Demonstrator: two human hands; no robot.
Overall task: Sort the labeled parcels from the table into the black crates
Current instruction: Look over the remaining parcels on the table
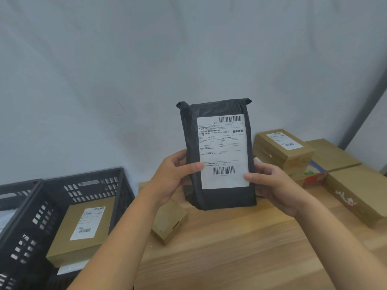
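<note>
My left hand (pixel 173 178) and right hand (pixel 274 185) hold one black parcel (pixel 226 198) between them, raised in front of me.
Left fingers curl round its left edge, thumb across the front; the right hand grips the opposite edge likewise, forearms bare.

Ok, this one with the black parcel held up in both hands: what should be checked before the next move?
1. Grip: left hand and right hand both hold the black parcel by its sides: ok.
2. The label faces the camera, with thumbs only at its edges: ok.
3. Which crate the label calls for: cannot tell.
4. Room in the near black crate: one labeled brown box lies inside, with space above it: ok.
5. Contents of the far-left crate: mostly out of frame, cannot tell.
</note>
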